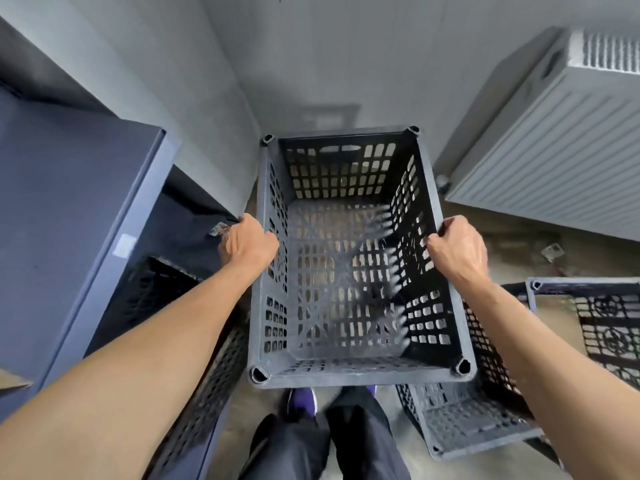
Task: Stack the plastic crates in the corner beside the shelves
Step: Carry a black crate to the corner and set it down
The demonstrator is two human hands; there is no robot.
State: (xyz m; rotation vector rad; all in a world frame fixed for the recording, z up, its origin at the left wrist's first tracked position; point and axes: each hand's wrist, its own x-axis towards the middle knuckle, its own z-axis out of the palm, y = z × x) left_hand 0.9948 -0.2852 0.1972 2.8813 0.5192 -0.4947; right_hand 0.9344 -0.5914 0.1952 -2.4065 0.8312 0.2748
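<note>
Carrying: a dark grey perforated plastic crate (349, 258), open side up, is held by both long rims in front of the person, its far end toward the corner of the pale grey walls (311, 64).

Shelving: dark blue metal shelf unit (69, 202) fills the left side — the held crate sits just right of its edge, apart from it.

Radiator: white ribbed panel radiator (554, 161) on the right wall, near the crate's far right corner but not touching.

Other crates: a second dark lattice crate (478, 420) lies tilted on the floor below and right of the held one; a third crate with round patterned lattice (602, 323) stands at the right edge; another dark lattice crate (194, 358) shows at lower left, against the shelf unit.

Left hand (247, 244): fingers curled over the left rim, gripping it.

Right hand (457, 249): fingers curled over the right rim, gripping it.

Small items: a pale metal bracket (552, 252) lies on the concrete floor by the radiator.

Step in hand (judgement): transport of one crate toward the corner; whether it rests on anything beneath cannot be told — the base is blurred.

Next move (judgement): lower it squarely in the gap between shelf unit and radiator, keeping both rims level so the corner posts seat, then release and fetch the tilted crate.
</note>
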